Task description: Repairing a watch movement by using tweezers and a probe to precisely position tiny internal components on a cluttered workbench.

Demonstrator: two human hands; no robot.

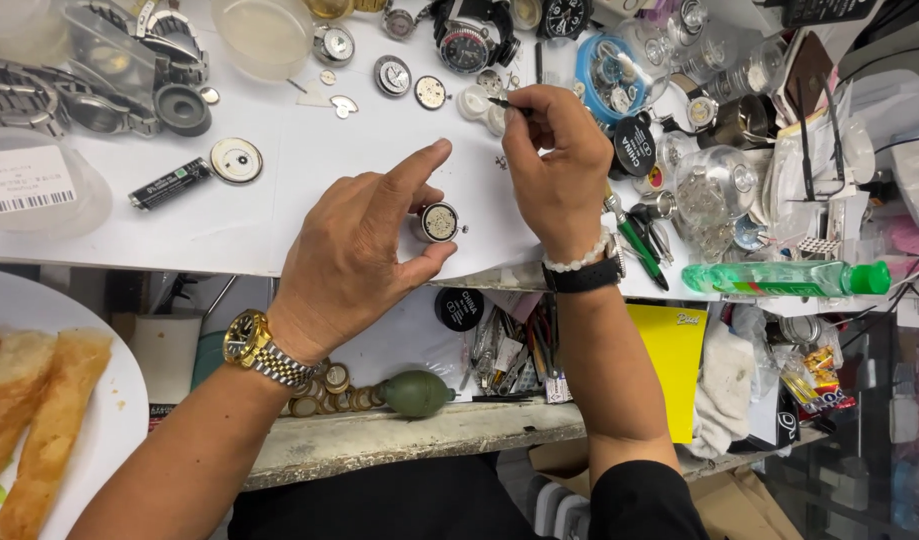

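The white bench is crowded with watch parts. My left hand pinches a small round watch movement at the near edge; my right hand, just beyond, is closed on what looks like tweezers.

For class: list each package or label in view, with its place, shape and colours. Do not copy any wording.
Clear plastic tub, far left: white barcode label.
Black battery, beside it: cylinder, white print.
Green bottle, right edge: lying flat, green cap.
Yellow card, under the bench: rectangular.
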